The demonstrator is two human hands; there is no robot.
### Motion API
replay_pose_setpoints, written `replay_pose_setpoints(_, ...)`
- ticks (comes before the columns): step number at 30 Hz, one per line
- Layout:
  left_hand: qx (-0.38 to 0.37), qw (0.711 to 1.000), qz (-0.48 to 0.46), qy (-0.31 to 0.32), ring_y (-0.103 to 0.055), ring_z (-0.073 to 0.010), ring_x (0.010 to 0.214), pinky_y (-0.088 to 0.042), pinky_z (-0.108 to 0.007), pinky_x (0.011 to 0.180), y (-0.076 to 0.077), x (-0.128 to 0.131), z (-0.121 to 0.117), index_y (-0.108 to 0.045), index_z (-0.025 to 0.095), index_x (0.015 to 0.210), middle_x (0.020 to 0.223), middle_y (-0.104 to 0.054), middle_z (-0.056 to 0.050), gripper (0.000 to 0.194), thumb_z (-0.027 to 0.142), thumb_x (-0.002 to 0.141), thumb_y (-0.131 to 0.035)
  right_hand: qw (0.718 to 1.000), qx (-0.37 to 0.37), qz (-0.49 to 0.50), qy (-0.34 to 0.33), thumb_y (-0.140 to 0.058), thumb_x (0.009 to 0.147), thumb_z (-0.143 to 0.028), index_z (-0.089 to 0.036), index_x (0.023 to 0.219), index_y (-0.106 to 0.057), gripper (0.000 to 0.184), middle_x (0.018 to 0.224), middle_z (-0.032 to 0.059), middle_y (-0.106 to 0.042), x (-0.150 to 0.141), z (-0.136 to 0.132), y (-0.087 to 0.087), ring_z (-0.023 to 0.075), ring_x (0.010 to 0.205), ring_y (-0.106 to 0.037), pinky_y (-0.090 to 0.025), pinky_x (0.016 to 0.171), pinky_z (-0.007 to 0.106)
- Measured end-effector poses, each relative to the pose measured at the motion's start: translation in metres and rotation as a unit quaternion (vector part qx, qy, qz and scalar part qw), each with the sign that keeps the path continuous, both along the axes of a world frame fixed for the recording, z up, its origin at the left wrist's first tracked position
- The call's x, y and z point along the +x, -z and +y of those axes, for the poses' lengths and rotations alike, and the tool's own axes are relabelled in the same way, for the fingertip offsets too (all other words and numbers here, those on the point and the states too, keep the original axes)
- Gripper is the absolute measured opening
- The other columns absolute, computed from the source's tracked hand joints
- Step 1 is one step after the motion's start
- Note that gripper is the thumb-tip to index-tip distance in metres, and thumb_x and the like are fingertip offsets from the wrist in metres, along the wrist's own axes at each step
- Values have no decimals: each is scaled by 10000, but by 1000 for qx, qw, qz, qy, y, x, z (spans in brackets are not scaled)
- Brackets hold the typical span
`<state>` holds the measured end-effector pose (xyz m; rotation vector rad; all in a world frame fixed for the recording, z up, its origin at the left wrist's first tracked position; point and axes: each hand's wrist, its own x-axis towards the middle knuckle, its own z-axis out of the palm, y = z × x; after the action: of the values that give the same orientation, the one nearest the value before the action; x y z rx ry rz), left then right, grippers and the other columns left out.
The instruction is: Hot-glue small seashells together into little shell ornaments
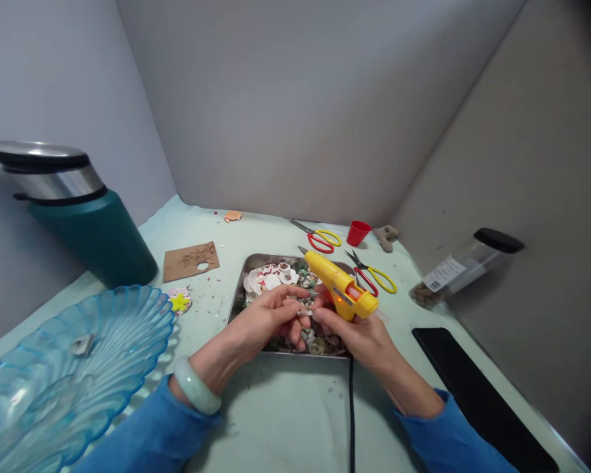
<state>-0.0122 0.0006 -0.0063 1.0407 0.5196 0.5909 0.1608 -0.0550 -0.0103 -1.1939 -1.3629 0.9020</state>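
Note:
My right hand (362,332) is wrapped round a yellow hot glue gun (342,282), whose nozzle points up and to the left; a small orange light glows on its side. Thumb and finger of my left hand (270,315) pinch a small whitish piece (304,313), too small to name. The right fingertips meet the left ones at that piece. Both hands hover over a metal tray (240,289) of shells and small stones. White round pieces (270,279) with red bits lie in the tray's upper left. My hands and the gun hide part of the tray.
At left stand a blue shell-shaped dish (128,335) and a teal bottle (93,230), with a cardboard piece (187,261) nearby. Two pairs of scissors (320,240), a red cup (358,233), a clear jar (453,276) and a black slab (473,394) occupy the right. A black cord (352,414) runs frontward.

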Motion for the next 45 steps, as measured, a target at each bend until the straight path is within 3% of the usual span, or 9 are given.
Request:
replay_pose_setpoints(4,65,996,36,-41,-558,-87,522,-496,-274,602,2,1,-2,-551,145,943,767,-636,-20,209,286,803,-616,999,4,14,52,-664,783,-351,-186,975,-600,262,815,11,-633,0,0,0,134,667,-574,-488,627,259)
replay_pose_setpoints(10,148,974,131,-113,-518,-82,475,-437,-216,504,-5,6,-6,-620,131,809,628,-591,16,163,264,727,-665,998,5,-11,59,-650,784,-357,-174,989,-592,281,791,18,-631,-1,1,-2,139,643,-562,-488,611,264)
replay_pose_setpoints(13,214,952,166,-140,-507,-85,479,-413,-209,492,-7,2,-4,-650,139,793,599,-582,20,162,292,739,-652,995,24,-60,72,-631,799,-374,-171,977,-590,273,799,28,-636,3,-1,-4,154,656,-576,-490,611,272)
replay_pose_setpoints(16,252,929,198,-185,-513,-87,494,-411,-210,506,-8,-5,2,-655,149,776,619,-593,18,169,313,734,-653,981,65,-169,64,-619,824,-362,-181,894,-593,196,818,32,-638,12,-6,-8,168,702,-589,-479,639,274)
replay_pose_setpoints(20,212,930,201,-223,-513,-86,491,-406,-207,493,-9,-11,11,-637,147,760,610,-581,22,191,328,710,-672,940,149,-306,-7,-586,858,-255,-194,955,-580,115,832,22,-640,24,-8,-8,153,692,-581,-453,642,256)
replay_pose_setpoints(26,105,953,132,-250,-514,-71,452,-416,-213,463,-11,-9,13,-621,142,768,663,-617,9,243,328,649,-722,907,227,-356,-7,-539,864,-186,-189,1021,-550,158,858,33,-652,30,-5,1,151,699,-603,-454,618,237)
replay_pose_setpoints(34,89,957,112,-253,-517,-64,453,-402,-196,463,-9,-11,12,-614,132,765,620,-600,25,237,300,651,-736,888,249,-385,-41,-534,873,-256,-160,1019,-552,175,801,57,-646,28,-6,2,167,661,-602,-458,585,267)
replay_pose_setpoints(45,82,958,102,-253,-513,-52,456,-400,-186,468,-9,-14,12,-621,128,749,651,-612,23,216,277,648,-740,885,237,-398,-54,-536,876,-243,-174,998,-550,141,859,80,-657,30,-6,6,184,718,-628,-468,615,270)
